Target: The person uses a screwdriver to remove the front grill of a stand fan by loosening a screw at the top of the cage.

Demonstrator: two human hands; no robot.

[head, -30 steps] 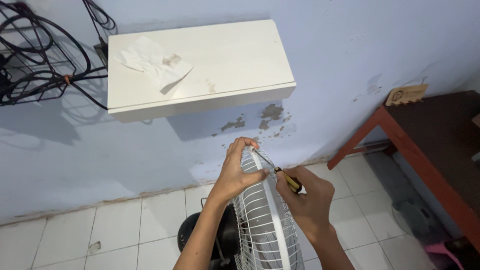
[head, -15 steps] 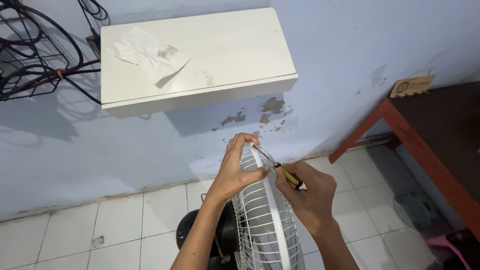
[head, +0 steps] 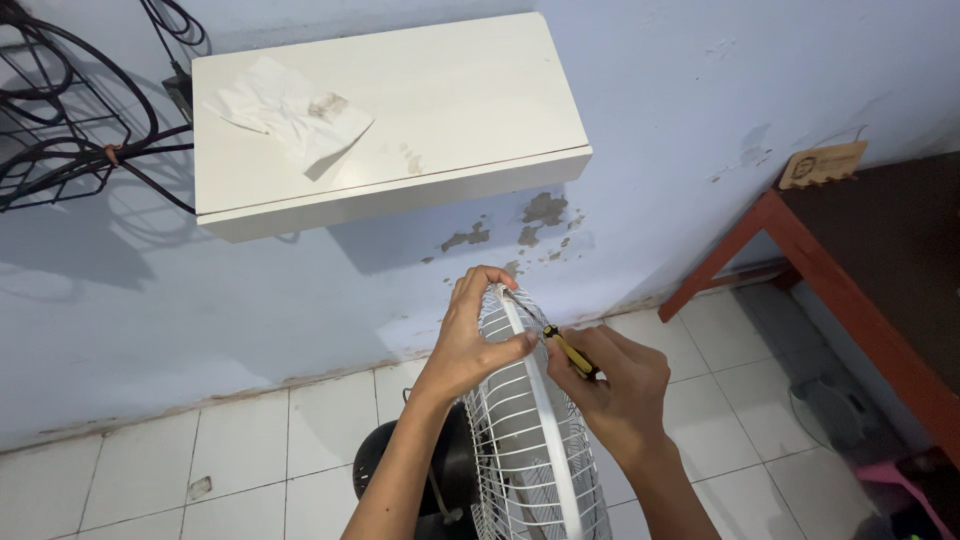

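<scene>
Left hand (head: pixel 468 345) clenched over top of white fan guard (head: pixel 525 440), thumb pressed on front rim, fingers (head: pixel 478 283) curled over back side. Guard stands upright on edge, rim running top to bottom, black motor housing (head: pixel 450 470) behind it to left. Screwdriver (head: pixel 558 341) just right of rim: long axis slants up-left, tip at rim top, right beside left thumb, yellow-black handle down-right. Right hand (head: pixel 620 395) grasping handle, nearer tool.
</scene>
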